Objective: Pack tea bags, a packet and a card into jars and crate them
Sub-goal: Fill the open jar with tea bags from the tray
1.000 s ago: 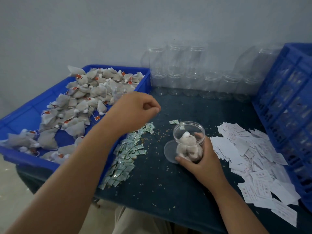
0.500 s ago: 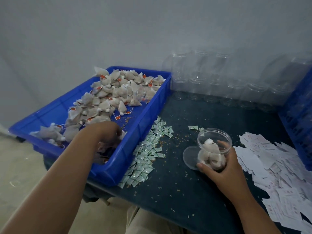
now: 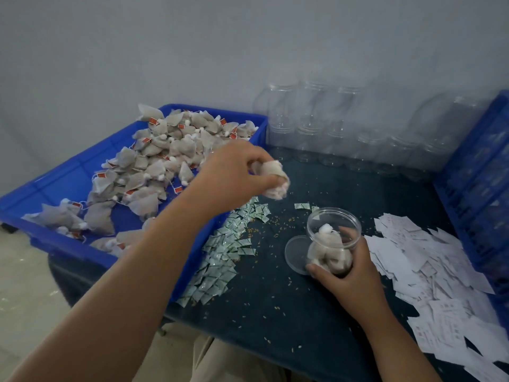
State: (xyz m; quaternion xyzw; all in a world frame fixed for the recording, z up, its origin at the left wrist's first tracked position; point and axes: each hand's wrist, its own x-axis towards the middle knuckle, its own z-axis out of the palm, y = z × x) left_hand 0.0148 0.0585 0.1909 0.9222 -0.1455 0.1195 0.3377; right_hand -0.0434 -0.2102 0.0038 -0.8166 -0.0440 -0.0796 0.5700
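Observation:
My right hand (image 3: 351, 279) grips a clear open jar (image 3: 333, 238) that stands on the dark table and holds a few tea bags. My left hand (image 3: 234, 175) hovers above the table, up and left of the jar, pinching a bunch of tea bags (image 3: 272, 180). A blue tray (image 3: 68, 244) on the left is heaped with tea bags (image 3: 154, 172). Small green-and-white packets (image 3: 228, 249) lie in a strip beside the tray. White cards (image 3: 429, 268) are spread to the right of the jar. The jar's clear lid (image 3: 296, 253) lies flat just left of it.
A row of empty clear jars (image 3: 344, 139) stands against the back wall. A blue crate (image 3: 479, 188) stands along the right edge of the table. Loose tea grains are scattered over the dark table top (image 3: 275, 304).
My left hand dipped into the blue tray, took tea bags, and has lifted them rightward toward the jar. My right hand keeps its grip on the jar.

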